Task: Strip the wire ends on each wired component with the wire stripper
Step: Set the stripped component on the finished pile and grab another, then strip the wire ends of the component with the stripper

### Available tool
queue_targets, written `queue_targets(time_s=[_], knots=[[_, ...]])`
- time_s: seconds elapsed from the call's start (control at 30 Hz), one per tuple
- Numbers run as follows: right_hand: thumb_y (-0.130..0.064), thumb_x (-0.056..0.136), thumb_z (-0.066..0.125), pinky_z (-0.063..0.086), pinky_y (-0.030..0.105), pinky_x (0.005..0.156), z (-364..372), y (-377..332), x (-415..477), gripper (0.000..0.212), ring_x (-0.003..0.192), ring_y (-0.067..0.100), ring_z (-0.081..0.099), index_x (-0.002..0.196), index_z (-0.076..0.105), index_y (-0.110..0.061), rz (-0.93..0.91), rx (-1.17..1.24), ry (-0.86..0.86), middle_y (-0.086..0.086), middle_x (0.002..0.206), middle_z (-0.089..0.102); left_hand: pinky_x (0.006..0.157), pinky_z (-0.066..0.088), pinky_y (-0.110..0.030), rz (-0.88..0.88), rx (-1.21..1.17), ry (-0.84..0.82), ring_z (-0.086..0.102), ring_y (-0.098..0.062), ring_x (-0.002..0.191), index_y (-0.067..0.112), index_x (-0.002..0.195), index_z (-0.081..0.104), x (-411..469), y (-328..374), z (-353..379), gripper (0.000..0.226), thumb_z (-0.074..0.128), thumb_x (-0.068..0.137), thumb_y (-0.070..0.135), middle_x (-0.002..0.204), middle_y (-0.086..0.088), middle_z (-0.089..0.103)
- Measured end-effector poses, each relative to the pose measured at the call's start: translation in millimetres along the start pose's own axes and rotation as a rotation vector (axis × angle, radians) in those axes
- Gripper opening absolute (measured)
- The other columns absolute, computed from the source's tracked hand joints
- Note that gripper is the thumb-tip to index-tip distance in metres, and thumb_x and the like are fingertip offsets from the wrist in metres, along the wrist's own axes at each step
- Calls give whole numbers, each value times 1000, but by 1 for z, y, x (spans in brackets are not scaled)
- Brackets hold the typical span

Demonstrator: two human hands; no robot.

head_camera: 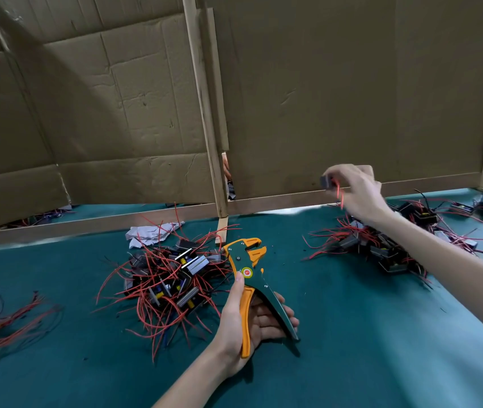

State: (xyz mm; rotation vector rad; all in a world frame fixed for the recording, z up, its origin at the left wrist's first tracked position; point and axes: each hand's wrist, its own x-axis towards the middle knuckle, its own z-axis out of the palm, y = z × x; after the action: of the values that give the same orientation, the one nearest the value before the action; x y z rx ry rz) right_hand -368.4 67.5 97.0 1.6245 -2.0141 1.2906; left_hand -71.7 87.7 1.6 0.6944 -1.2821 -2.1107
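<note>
We hold the orange-and-green wire stripper (pixel 245 262) lower centre, left hand (pixel 244 318) fingers wrapping its handles; right hand (pixel 358 192) fingers pinch a blurred black blocky component (pixel 326 182).

No legible text anywhere. Round red-yellow sticker (pixel 246 272) on the wire stripper (pixel 240 260) bears a mark, too small to read.

Bare left hand (pixel 246 316), bare forearm up to frame edge; bare right hand (pixel 358 189), motion-blurred, forearm likewise bare.
</note>
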Motion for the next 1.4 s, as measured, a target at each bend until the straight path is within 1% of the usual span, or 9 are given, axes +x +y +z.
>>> queue_targets(time_s=[0.2, 0.3, 0.37, 0.6, 0.77, 0.9, 1.03, 1.2, 1.4], knots=[[-18, 87, 69, 31, 37, 94, 21, -23, -39, 13, 109, 17, 41, 94, 72, -29, -322, -60, -560, -11, 118, 60, 78, 56, -48, 10, -5, 19, 66, -42, 85, -6, 95, 63, -1, 0, 2, 85, 30, 83, 71, 87, -29, 65], [-18, 87, 70, 33, 16, 93, 32, -24, -58, 9, 100, 12, 50, 92, 76, -21, -383, 19, -687, 1, 116, 62, 75, 56, -46, 20, -2, 35, 67, -43, 86, -7, 95, 64, 0, 0, 1, 86, 31, 81, 71, 88, -30, 66], [-10, 86, 69, 33, 7, 89, 37, -23, -72, 14, 105, 12, 57, 92, 77, -19, -372, 44, -787, 1, 119, 62, 75, 56, -45, 25, 10, 41, 67, -43, 86, -6, 95, 65, 0, -1, 1, 86, 31, 81, 71, 88, -29, 66], [26, 73, 33, 44, 17, 97, 24, -20, -80, 58, 109, 6, 64, 83, 77, -10, -43, 347, -996, 1, 106, 73, 75, 56, -45, 44, 27, 42, 68, -42, 84, -5, 93, 66, 2, -2, 1, 84, 31, 79, 71, 87, -28, 66], [10, 86, 56, 52, 26, 76, 30, -27, -79, 23, 91, 18, 68, 89, 61, -12, 309, 584, -726, 7, 106, 67, 76, 56, -46, 53, 22, 58, 67, -43, 86, -4, 93, 66, 1, -2, 2, 83, 33, 79, 70, 87, -28, 67], [-24, 85, 72, 43, 13, 73, 52, -38, -86, 12, 78, 7, 58, 94, 67, -17, 180, 226, -713, -4, 89, 68, 74, 56, -45, 66, 22, 75, 67, -43, 86, -3, 89, 69, 1, -2, 1, 83, 36, 77, 72, 88, -29, 66], [-16, 90, 65, 42, 9, 60, 61, -49, -93, 12, 62, 1, 57, 80, 68, -21, 158, 213, -707, -4, 76, 73, 71, 56, -44, 69, 8, 90, 67, -44, 85, 0, 84, 72, 0, -1, 1, 80, 40, 74, 72, 88, -28, 67], [-12, 96, 54, 41, 28, 59, 60, -49, -94, 13, 58, 17, 52, 85, 60, -13, 332, 463, -655, 5, 67, 71, 71, 56, -44, 69, -19, 70, 67, -45, 85, -1, 84, 72, 1, -2, 1, 80, 40, 73, 72, 88, -29, 66], [-3, 93, 47, 49, 27, 59, 42, -42, -101, 21, 47, 20, 42, 72, 49, -7, 556, 1108, -727, 7, 50, 40, 73, 56, -46, 52, -48, 4, 67, -44, 84, -2, 83, 72, 1, -1, 1, 85, 34, 76, 74, 85, -28, 65]])
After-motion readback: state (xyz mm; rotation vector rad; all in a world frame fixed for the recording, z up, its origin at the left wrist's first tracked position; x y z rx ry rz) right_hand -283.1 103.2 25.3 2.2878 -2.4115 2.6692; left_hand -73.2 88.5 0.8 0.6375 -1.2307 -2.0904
